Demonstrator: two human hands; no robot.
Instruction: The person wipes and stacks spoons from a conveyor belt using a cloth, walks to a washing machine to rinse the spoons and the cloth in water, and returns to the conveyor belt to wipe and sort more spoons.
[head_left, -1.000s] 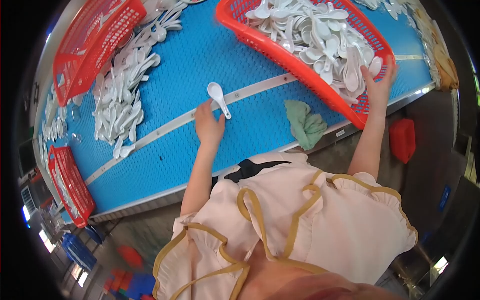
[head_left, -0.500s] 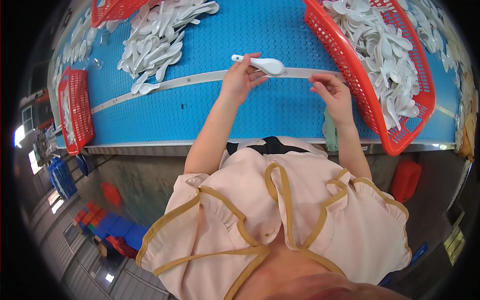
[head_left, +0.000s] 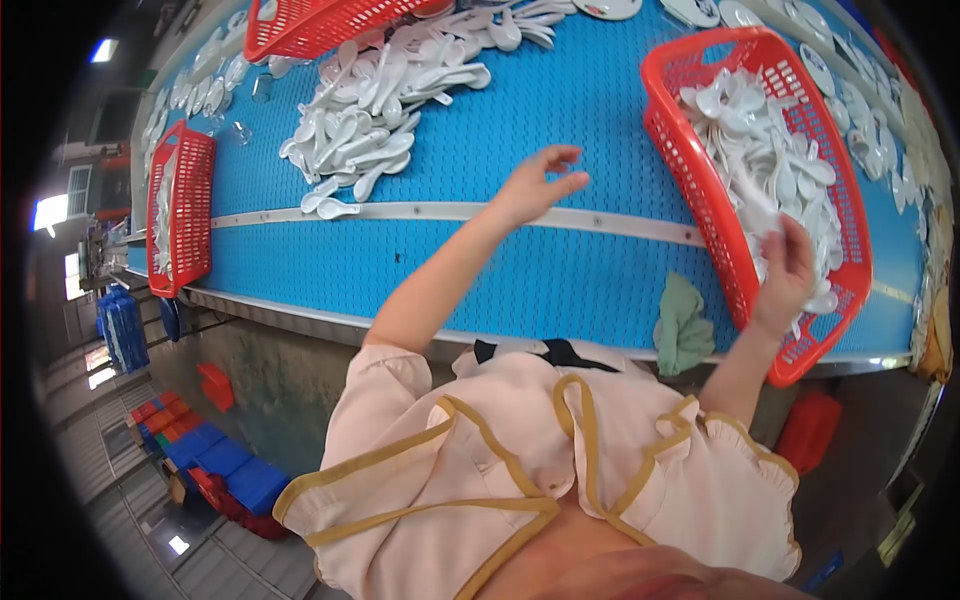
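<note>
Right grip (head_left: 786, 272) pinching 1 spoon (head_left: 757, 208), left grip (head_left: 542, 185) half-spread, blue belt (head_left: 450, 275) beneath

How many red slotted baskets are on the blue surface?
3: one on the right, under the right hand; one at the left end; one at the top, cut off by the frame. Others may be out of view.

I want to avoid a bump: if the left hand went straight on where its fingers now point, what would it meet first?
Probably the red basket on the picture's right: the left hand points toward it across the blue surface. Height is unclear; it might pass above.
</note>
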